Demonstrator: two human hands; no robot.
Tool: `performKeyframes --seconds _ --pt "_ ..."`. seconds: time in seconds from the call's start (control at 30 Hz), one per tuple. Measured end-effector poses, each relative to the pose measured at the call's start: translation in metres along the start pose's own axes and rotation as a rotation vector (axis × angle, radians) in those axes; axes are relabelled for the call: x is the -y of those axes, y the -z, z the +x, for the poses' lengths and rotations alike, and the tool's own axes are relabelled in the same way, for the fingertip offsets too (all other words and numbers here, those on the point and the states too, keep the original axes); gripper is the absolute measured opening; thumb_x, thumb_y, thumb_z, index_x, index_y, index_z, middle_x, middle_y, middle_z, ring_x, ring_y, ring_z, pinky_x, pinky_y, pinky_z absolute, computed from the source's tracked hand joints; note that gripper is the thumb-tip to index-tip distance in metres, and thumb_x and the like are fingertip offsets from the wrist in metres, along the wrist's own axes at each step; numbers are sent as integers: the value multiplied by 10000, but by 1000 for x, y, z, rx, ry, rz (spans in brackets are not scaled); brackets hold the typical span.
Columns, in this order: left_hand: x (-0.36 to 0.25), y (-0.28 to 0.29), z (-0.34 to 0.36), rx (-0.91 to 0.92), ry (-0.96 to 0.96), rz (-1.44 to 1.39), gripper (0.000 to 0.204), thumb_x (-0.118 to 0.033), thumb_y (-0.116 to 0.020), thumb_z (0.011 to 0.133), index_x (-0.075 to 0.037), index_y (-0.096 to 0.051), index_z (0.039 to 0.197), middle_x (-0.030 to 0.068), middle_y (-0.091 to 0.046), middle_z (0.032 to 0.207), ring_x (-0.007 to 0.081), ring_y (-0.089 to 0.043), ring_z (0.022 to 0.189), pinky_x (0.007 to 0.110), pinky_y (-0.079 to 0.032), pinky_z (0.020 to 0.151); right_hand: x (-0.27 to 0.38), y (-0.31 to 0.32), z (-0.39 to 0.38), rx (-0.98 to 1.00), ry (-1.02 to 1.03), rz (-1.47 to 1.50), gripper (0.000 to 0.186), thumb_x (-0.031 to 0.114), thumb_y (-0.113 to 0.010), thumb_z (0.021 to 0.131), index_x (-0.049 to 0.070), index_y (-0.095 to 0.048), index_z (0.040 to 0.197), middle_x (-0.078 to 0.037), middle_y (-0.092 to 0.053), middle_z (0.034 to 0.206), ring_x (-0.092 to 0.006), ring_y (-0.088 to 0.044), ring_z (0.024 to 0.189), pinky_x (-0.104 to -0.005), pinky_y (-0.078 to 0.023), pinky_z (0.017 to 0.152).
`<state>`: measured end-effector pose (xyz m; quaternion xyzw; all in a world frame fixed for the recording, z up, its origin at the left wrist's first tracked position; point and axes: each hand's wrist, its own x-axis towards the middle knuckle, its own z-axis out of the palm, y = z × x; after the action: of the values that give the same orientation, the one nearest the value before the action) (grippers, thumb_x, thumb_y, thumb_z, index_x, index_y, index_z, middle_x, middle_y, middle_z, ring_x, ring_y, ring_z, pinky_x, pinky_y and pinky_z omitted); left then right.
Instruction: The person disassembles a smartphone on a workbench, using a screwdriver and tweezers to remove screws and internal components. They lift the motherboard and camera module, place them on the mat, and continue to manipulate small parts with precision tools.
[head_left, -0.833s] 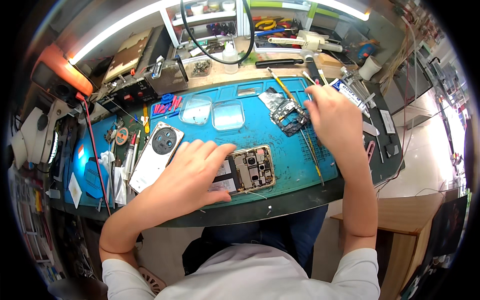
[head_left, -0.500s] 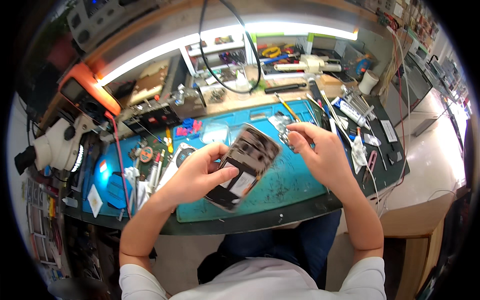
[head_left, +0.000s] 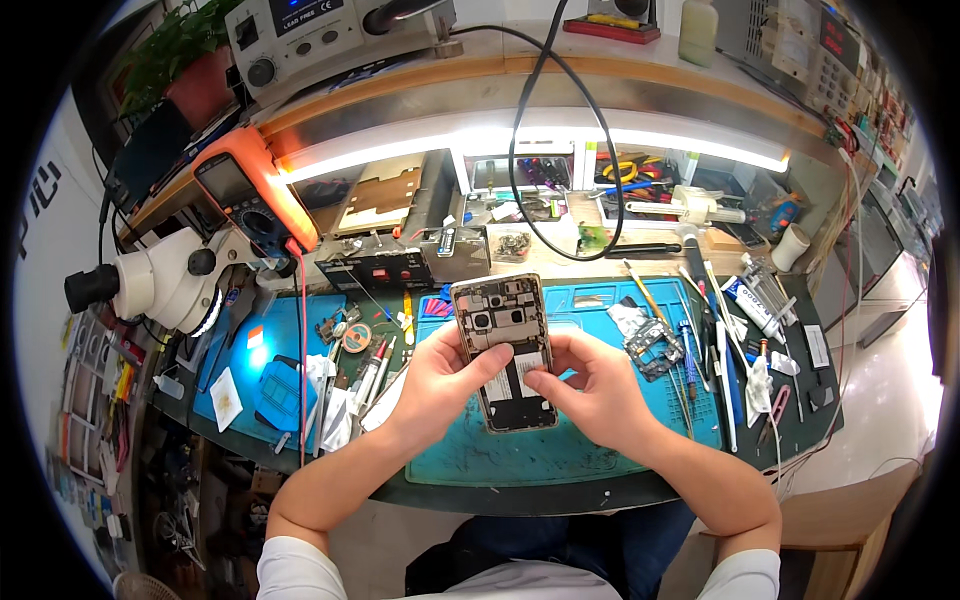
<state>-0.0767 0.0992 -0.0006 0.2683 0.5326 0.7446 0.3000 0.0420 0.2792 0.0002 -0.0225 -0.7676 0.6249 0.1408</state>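
An opened smartphone [head_left: 512,325], its back cover off, is held up over the blue work mat [head_left: 500,466]. Camera modules and metal shields show in its upper half, a black battery with a pale label below. My left hand [head_left: 440,382] grips its left edge, thumb lying across the middle of the phone. From the other side my right hand [head_left: 592,388] holds the right edge, its thumb pressed near the battery label; the fingers behind the phone are hidden. Right of my right hand, a dark metallic phone part [head_left: 655,350] lies on the mat.
A white microscope [head_left: 140,283] and an orange multimeter [head_left: 245,190] stand at the left. Pens, tweezers and a white tube [head_left: 752,306] lie to the right. One black cable [head_left: 514,150] hangs in a loop above the bench. A solder spool [head_left: 356,338] sits left of the phone.
My right hand has come from beside the loose metallic part onto the phone's right edge. The phone has turned from tilted to nearly straight. The view has shifted, showing more of the upper shelf.
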Motion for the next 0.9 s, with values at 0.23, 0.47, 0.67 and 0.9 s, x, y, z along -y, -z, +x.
performKeyframes --seconds 0.23,0.47,0.67,0.9 --pt "-2 -6 -5 -28 56 -34 231 -76 -711 993 -10 -710 1215 79 -759 1173 129 -698 1073 315 -528 980 1 -1 -5 0 32 -12 376 68 -768 926 1 -665 1281 -109 -725 1071 -164 -730 931 -300 -625 749" --pt "-3 -5 -7 -29 116 -60 223 -80 -699 993 -16 -724 1205 77 -764 1165 122 -698 1062 317 -518 977 -3 -3 -10 -12 53 -8 360 31 -773 925 -10 -661 1265 -65 -727 1067 -104 -707 951 -249 -610 722" --pt "-2 -2 -6 -7 113 -67 231 -77 -707 987 -20 -723 1210 76 -764 1166 126 -697 1073 321 -517 982 -2 -3 -9 -19 44 -10 365 55 -775 913 -4 -675 1259 -106 -722 1022 -169 -737 904 -299 -627 718" --pt "-3 -1 -7 -17 186 -150 247 -67 -713 981 -31 -713 1226 75 -757 1183 144 -693 1098 337 -520 996 3 -2 -9 -21 96 -77 358 59 -771 915 11 -679 1257 -103 -722 1046 -187 -744 917 -303 -630 718"
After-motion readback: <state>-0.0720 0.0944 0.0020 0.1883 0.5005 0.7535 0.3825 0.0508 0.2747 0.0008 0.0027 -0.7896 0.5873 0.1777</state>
